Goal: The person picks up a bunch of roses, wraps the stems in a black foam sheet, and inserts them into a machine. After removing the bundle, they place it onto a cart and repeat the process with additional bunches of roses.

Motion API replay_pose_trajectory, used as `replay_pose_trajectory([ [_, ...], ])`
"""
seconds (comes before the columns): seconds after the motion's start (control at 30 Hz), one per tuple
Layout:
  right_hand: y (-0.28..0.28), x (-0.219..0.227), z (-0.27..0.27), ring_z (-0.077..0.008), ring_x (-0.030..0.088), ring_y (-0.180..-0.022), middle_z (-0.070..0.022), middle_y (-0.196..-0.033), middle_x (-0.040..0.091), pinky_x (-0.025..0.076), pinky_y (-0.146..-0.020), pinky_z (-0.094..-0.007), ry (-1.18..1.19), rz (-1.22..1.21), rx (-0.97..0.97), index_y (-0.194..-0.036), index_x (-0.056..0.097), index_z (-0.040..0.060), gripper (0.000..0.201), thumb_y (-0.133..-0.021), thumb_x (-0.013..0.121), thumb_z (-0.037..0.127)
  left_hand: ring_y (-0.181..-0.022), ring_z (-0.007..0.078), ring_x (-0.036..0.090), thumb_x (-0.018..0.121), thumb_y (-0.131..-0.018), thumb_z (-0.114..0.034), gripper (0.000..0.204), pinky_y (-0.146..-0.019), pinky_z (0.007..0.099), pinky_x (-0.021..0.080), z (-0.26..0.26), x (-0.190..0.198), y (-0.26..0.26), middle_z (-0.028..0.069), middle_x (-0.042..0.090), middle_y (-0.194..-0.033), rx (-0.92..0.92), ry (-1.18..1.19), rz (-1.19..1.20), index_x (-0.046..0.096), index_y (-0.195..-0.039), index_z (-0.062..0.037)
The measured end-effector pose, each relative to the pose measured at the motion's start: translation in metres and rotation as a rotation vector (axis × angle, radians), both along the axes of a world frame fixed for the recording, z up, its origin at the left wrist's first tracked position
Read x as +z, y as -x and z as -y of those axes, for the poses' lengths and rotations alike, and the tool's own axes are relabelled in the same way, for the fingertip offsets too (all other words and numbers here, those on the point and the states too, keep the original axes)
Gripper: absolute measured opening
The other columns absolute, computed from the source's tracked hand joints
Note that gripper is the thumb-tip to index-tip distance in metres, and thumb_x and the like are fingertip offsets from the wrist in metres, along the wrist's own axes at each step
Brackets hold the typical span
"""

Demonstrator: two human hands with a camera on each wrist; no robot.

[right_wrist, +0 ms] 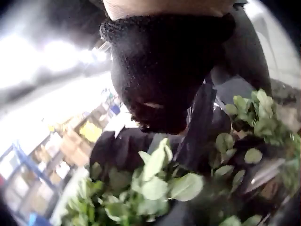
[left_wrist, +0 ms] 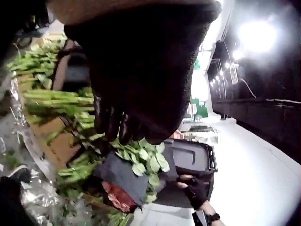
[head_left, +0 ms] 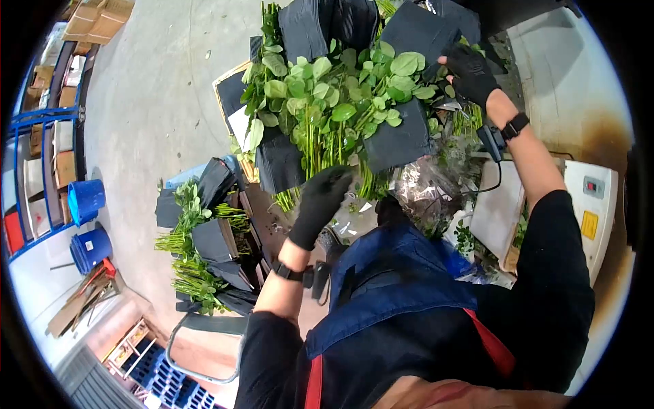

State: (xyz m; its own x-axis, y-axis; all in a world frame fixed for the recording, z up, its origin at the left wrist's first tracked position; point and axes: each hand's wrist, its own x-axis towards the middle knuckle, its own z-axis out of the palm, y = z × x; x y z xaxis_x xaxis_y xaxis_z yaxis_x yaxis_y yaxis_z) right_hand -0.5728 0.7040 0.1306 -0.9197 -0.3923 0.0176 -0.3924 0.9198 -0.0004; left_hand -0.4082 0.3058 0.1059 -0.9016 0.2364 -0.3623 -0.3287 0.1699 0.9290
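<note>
Green bunch (head_left: 334, 102) between 2 hands

Left grip (head_left: 320, 201) gloved, fingers curled downward, right grip (head_left: 470, 71) gloved, arm stretched forward

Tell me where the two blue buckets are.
In the head view, the blue buckets stand at the far left on the floor, beside the blue shelving holding cardboard boxes.

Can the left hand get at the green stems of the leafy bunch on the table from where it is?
Probably yes: the black-gloved left hand hovers right beside the green stems, nothing between them.
</note>
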Motion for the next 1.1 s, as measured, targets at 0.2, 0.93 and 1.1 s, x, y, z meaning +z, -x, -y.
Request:
replay_pose_trajectory([
  [0.2, 0.072, -0.055, -0.012, -0.0353, 0.031, -0.134, -0.0182, -0.141, 0.037, 0.022, -0.11, -0.049, -0.336, -0.024, 0.331, -0.144, 0.03, 0.0184, 0.065, -0.084, 0.055, 0.01, -0.099, 0.0312, 0.059, 0.075, -0.077, -0.028, 0.056, -0.083, 0.0381, 0.048, -0.069, -0.006, 0.119, 0.0177, 0.06, -0.11, 0.133, 0.411, -0.605, 0.052, -0.121, -0.0001],
  [0.93, 0.037, 0.171, 0.047, -0.0338, 0.029, -0.136, -0.0155, -0.134, 0.049, 0.023, -0.113, -0.0495, -0.043, -0.089, 0.811, -0.111, 0.061, 0.0006, 0.042, -0.07, 0.057, 0.009, -0.085, 0.0347, 0.064, 0.069, -0.067, -0.008, 0.044, -0.072, 0.0406, 0.051, -0.155, 0.113, 0.124, 0.0184, 0.065, -0.1, 0.061, 0.54, -1.006, 0.061, -0.11, -0.0042],
  [1.1, -0.054, 0.227, -0.009, -0.0365, 0.049, -0.116, -0.018, -0.115, 0.058, 0.035, -0.103, -0.0493, -0.106, -0.061, 0.674, -0.087, 0.068, 0.0026, 0.026, -0.062, 0.071, 0.009, -0.102, 0.0347, 0.059, 0.065, -0.068, -0.012, 0.043, -0.084, 0.046, 0.047, -0.185, 0.143, 0.059, 0.0148, 0.059, -0.116, -0.097, 0.209, -1.193, 0.061, -0.11, -0.0068],
])
